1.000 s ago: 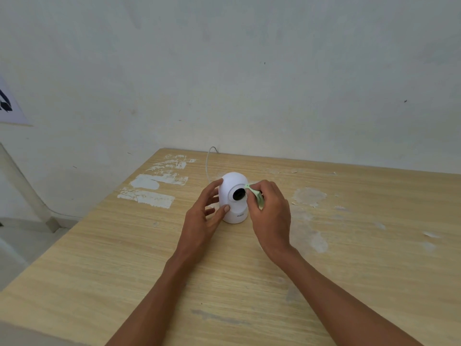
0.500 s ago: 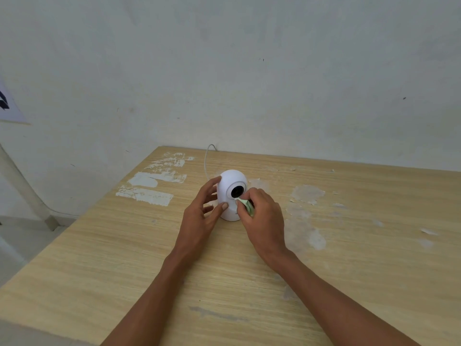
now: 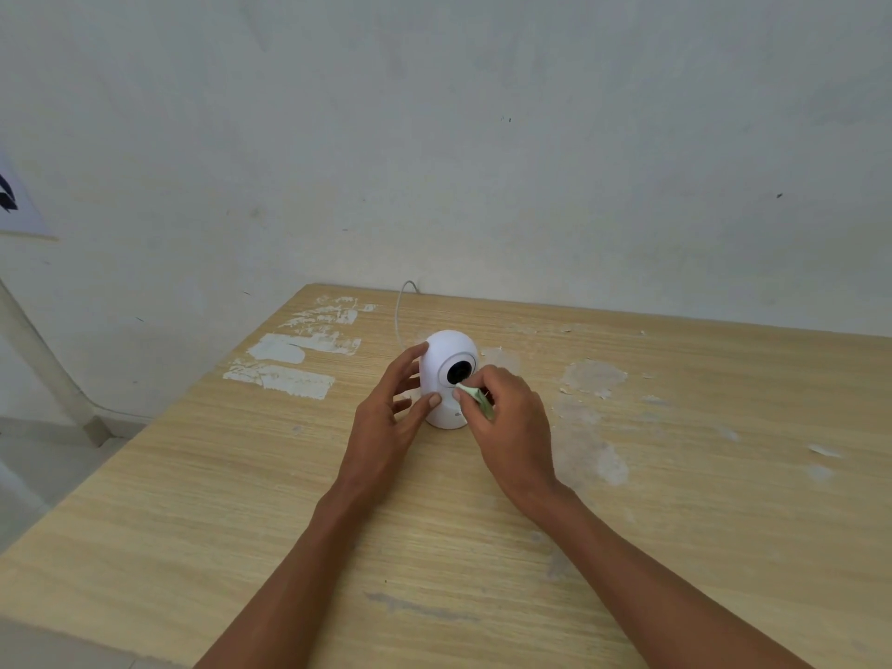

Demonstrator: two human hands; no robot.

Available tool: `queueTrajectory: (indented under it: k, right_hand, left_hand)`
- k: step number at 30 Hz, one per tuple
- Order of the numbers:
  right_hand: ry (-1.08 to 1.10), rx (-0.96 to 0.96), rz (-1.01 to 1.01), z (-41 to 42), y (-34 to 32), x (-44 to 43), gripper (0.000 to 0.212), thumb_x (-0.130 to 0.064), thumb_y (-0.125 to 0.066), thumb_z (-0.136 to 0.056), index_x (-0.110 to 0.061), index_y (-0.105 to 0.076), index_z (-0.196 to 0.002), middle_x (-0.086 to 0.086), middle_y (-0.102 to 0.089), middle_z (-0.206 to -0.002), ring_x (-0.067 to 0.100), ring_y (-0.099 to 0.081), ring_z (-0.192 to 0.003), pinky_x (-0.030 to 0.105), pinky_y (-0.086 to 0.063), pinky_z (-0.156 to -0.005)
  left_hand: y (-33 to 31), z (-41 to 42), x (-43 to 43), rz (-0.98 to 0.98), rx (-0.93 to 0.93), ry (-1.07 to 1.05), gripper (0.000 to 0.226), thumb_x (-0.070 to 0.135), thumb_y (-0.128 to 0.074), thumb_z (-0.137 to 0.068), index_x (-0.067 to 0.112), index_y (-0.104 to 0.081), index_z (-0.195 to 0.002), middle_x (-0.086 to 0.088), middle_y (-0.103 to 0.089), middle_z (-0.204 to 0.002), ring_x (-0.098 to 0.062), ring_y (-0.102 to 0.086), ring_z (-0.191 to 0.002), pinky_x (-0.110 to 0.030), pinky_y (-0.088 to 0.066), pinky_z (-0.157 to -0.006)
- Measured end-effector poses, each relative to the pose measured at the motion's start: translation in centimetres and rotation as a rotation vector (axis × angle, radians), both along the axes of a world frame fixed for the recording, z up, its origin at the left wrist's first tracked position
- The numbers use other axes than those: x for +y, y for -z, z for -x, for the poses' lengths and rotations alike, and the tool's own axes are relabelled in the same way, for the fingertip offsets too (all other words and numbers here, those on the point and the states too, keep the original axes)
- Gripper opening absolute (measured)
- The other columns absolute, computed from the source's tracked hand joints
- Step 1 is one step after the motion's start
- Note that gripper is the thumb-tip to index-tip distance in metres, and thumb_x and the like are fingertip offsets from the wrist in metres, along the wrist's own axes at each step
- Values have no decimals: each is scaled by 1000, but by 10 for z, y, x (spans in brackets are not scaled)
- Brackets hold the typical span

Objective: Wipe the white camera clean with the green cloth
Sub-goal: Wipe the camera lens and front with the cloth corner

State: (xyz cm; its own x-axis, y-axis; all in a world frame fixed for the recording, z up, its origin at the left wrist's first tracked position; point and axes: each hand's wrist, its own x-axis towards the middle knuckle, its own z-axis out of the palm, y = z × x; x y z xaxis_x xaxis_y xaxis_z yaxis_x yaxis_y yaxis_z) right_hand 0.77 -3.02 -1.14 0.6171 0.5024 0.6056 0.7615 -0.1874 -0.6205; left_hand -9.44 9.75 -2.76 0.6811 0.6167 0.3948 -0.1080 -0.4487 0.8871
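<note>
Right hand [image 3: 507, 427] pinches the small folded green cloth [image 3: 475, 400] tight, pressing it to the front of the white camera [image 3: 446, 379] just below the dark lens. Left hand [image 3: 386, 422] spread loose, thumb and fingertips touching the camera's left side. Camera upright on the wooden table [image 3: 675, 499], white cable [image 3: 399, 311] behind it.

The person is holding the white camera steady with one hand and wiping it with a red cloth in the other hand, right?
Not quite. The cloth is green, not red, as the head view shows. The left hand does steady the white camera while the right hand wipes it.
</note>
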Motion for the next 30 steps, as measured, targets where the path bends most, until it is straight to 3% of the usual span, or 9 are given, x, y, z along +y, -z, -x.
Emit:
queueTrajectory:
  k: [5, 11, 17, 20, 23, 30]
  right_hand:
    - [40, 64, -39, -6, 6, -12, 5, -22, -63, -93, -20, -62, -98, -8, -64, -88, 13, -60, -80, 39, -53, -70]
    - [39, 154, -43, -10, 5, -12, 7, -19, -62, -95, -21, -55, -98, -8, -61, -89, 10, -59, -78, 29, -50, -63]
    - [40, 202, -64, -11, 4, -3, 9, -17, -59, -95, -20, -57, -103, -7, -63, -98, 7, -60, -84, 24, -50, -65]
    - [27, 216, -70, -11, 7, -3, 11, -15, -58, -94, -19, -58, -105, -7, -63, -100, 4, -59, -87, 13, -44, -66]
    - [9, 242, -96, -12, 8, -2, 12, -15, -59, -94, -22, -55, -102, -10, -60, -92, 4, -57, -81, 11, -42, -62]
    - [5, 210, -130, -18, 4, 9, 10, -10, -61, -93, -17, -62, -100, -7, -62, -95, 1, -57, -87, 6, -41, -70]
  left_hand:
    - [-1, 1, -4, -22, 4, 1, 53, 25, -63, -102, 46, -46, -148, 17, -61, -142, 8, -59, -124, -7, -49, -89]
    - [-19, -6, -2, -40, -1, -66, 39, 48, -65, -97, 43, -52, -134, 24, -59, -140, -6, -58, -131, -34, -50, -105]
    - [-47, -15, 15, -168, 121, 32, 40, 46, -73, -92, 41, -65, -131, 34, -63, -125, -2, -63, -120, -30, -56, -96]
    - [-49, -18, 21, -164, 137, 31, 35, 46, -73, -91, 43, -68, -126, 28, -66, -123, -1, -66, -114, -20, -53, -84]
    - [-51, -20, 24, -149, 137, 9, 31, 51, -71, -90, 49, -68, -121, 23, -68, -126, 2, -67, -109, -12, -46, -74]
    - [-56, -33, 30, -60, 139, -4, 30, 45, -71, -93, 42, -70, -123, 23, -70, -119, -14, -72, -105, -42, -60, -92]
